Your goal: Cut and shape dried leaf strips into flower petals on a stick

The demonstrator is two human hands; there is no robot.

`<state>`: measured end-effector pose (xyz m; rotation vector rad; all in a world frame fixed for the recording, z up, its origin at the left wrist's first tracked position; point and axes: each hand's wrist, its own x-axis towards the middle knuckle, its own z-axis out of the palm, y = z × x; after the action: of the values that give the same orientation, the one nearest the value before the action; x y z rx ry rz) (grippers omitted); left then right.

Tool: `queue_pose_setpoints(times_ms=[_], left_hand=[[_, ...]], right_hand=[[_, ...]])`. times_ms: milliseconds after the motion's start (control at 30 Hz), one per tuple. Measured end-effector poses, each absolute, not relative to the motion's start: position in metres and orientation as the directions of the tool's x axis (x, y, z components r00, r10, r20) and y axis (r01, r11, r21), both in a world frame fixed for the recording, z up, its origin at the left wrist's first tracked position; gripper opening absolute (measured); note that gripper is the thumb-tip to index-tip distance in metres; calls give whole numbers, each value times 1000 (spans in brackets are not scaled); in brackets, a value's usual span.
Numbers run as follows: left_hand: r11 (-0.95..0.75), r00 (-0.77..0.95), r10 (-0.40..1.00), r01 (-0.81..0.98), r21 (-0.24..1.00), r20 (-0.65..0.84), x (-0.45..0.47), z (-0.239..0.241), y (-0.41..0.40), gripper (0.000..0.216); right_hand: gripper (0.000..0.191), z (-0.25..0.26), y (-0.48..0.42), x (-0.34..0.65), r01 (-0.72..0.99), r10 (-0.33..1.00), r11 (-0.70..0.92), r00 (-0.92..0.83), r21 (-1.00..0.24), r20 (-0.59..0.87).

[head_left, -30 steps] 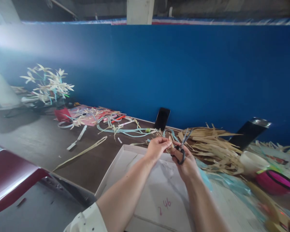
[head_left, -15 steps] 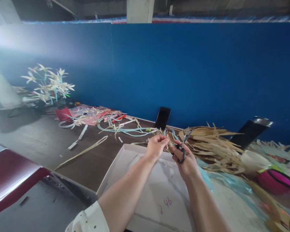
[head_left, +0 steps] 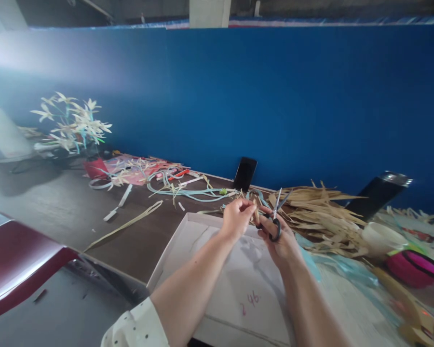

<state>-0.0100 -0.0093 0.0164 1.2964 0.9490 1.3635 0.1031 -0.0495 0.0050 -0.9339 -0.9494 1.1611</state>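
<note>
Over the far end of a shallow white box lid (head_left: 235, 284), my two hands work close together. My left hand (head_left: 238, 217) pinches a small tan piece of dried husk (head_left: 256, 211) between thumb and fingertips. Black-handled scissors (head_left: 275, 226) hang on the fingers of my right hand (head_left: 282, 241), their blades parted and pointing up and away. My right fingertips are close to the husk piece; whether they also grip it I cannot tell. Just right of my right hand lies a heap of dried husks (head_left: 318, 217).
A black phone (head_left: 245, 173) leans on the blue partition (head_left: 210, 106). Blue cords (head_left: 188, 193) and scraps lie behind the lid. Pale husk flowers (head_left: 79, 123) stand at left. A dark flask (head_left: 378, 195), white cup (head_left: 381, 238) and pink pouch (head_left: 415, 267) are at right.
Both hands have shifted very slightly, and the husk piece is turned more upright between the fingers. The scissors stay on my right hand. The view has moved a little.
</note>
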Motion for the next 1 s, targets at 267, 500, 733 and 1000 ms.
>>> queue_pose_setpoints(times_ms=[267,500,733,1000], left_hand=[[-221,63,973,-54,974,224,-9,15,-10,21],[-94,184,976,-137,986,119,-10,11,-6,28],[-38,252,966,-77,996,56,-10,13,-7,30],[-81,197,975,-132,988,106,-11,5,2,26]], right_hand=[[41,-3,-45,107,-274,972,176,200,-945,123],[39,-2,-44,108,-306,954,212,269,-928,129],[39,-4,-43,108,-309,952,226,270,-924,143],[42,-2,-47,109,-192,958,184,255,-964,132]])
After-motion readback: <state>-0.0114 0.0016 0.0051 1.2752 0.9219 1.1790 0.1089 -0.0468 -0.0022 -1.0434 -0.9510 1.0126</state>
